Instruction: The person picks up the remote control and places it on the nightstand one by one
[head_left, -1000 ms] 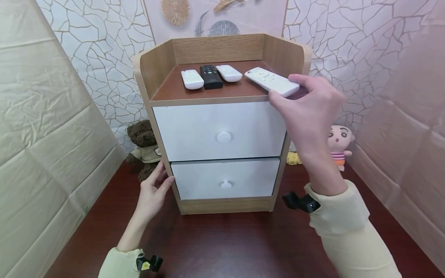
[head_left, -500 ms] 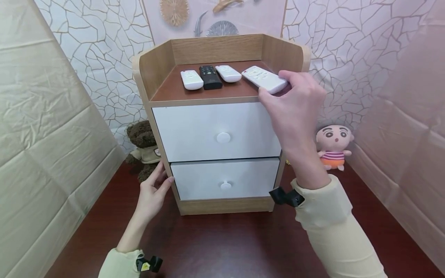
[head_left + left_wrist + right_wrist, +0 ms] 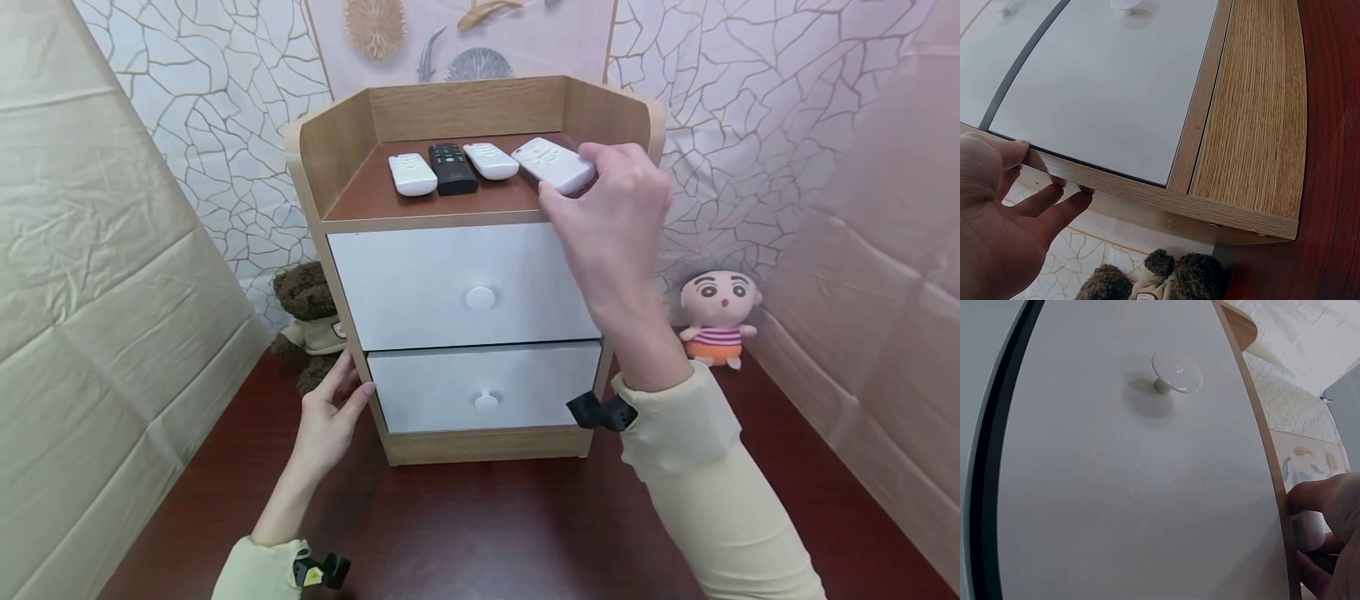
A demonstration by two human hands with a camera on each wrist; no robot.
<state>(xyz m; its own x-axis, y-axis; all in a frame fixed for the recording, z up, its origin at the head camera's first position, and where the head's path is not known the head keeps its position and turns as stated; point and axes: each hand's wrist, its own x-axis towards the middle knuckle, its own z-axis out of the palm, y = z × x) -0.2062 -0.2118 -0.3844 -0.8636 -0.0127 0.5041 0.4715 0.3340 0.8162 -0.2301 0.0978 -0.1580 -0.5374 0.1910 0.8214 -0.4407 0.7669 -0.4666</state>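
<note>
A small wooden cabinet (image 3: 480,218) with two white drawers stands on the table. My right hand (image 3: 611,208) pinches a white remote control (image 3: 553,163) at its near end, thumb on one side and fingers on the other, over the right part of the brown top. Beside it lie a white remote (image 3: 491,161), a black remote (image 3: 452,168) and another white remote (image 3: 412,174). My left hand (image 3: 327,421) holds the cabinet's lower left edge; in the left wrist view its thumb (image 3: 1013,152) lies on the front edge and its fingers touch the side panel.
A brown teddy bear (image 3: 306,317) sits behind the cabinet's left side. A plush doll (image 3: 720,317) in a striped top sits at the right. Raised wooden walls (image 3: 468,108) border the cabinet top. Beige cloth panels (image 3: 847,317) flank the dark red table (image 3: 480,533).
My right hand has moved left with the white remote, bringing it closer to the row of remotes and uncovering the doll. The left hand has stayed at the cabinet's edge.
</note>
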